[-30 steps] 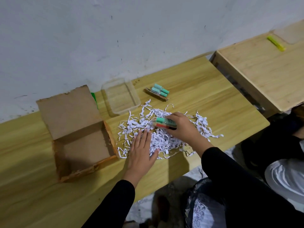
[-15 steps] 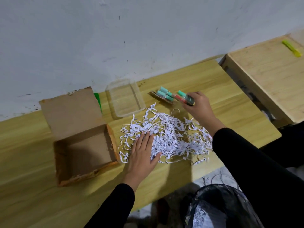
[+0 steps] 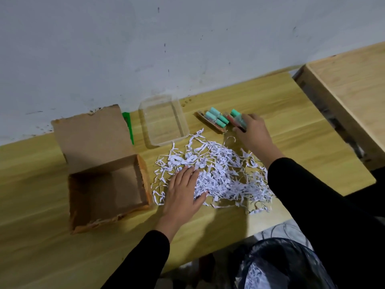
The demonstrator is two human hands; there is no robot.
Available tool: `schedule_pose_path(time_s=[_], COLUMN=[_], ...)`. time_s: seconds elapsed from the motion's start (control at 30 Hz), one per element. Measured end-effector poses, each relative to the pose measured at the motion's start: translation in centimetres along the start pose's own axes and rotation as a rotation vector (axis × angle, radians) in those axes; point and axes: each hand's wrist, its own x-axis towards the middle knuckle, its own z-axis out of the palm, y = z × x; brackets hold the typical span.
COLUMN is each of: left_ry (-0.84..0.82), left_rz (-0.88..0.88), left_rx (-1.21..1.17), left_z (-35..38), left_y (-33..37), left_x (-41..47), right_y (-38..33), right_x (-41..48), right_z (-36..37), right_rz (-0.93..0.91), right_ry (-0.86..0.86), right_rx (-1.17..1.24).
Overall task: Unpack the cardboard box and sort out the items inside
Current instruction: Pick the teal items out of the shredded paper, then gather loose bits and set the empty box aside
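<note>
The open cardboard box [image 3: 104, 190] stands at the left of the wooden table [image 3: 291, 113] with its flap tilted back; its inside looks bare. A heap of white shredded paper [image 3: 220, 174] lies to its right. My left hand [image 3: 183, 195] rests flat on the heap's left edge, fingers straight. My right hand [image 3: 252, 132] grips a small pack of green cylinders [image 3: 236, 118] beyond the heap, down at the tabletop. That pack touches a matching pack of green cylinders [image 3: 214, 119] lying on the table just to its left.
A clear plastic tray [image 3: 164, 119] sits between the box flap and the packs. A green strip [image 3: 128, 124] pokes out behind the flap. The wall runs along the table's far edge. A second wooden table [image 3: 354, 90] stands right. A black bin bag [image 3: 285, 263] hangs below the front edge.
My right hand lifted a green pack off the shredded paper and carried it away from me, down beside the first pack. My left hand stayed on the paper.
</note>
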Motion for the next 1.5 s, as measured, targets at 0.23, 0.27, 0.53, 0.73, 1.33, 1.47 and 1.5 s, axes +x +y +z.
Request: schedule_pose_path(time_s=[0.23,0.27,0.53,0.73,1.33,1.47,1.5], left_ry=[0.092,0.037,-0.144,0.015,-0.108,-0.052,-0.047], left_rz=[0.002,-0.011,-0.057,0.071,0.153,0.29,0.333], left_rx=[0.026,0.037,0.096,0.117,-0.101,-0.198,-0.219], left_z=[-2.0,-2.3,-1.0,0.1,-6.9,-9.9,-10.3], left_y=[-1.1,-1.2,-2.0,-1.3,3.6,8.9,10.7], left_x=[0.7,0.9,3.4,2.4,2.6,3.8,3.9], right_y=[0.9,1.5,3.2,3.4,-1.2,-0.2,0.4], right_x=[-8.9,-9.8,-9.5,-11.0,-15.1,-17.3,-18.2], right_z=[-0.2,0.4,4.5,6.1,-0.3,-6.2,-7.8], right_rz=[-0.349,-0.381,-0.341,-0.462,-0.213,-0.129,-0.094], right_ry=[-0.118,-0.166,-0.263,-0.062,0.012,0.183,0.232], right_rx=[-0.108,-0.186,-0.405,-0.38,-0.07,-0.01,-0.004])
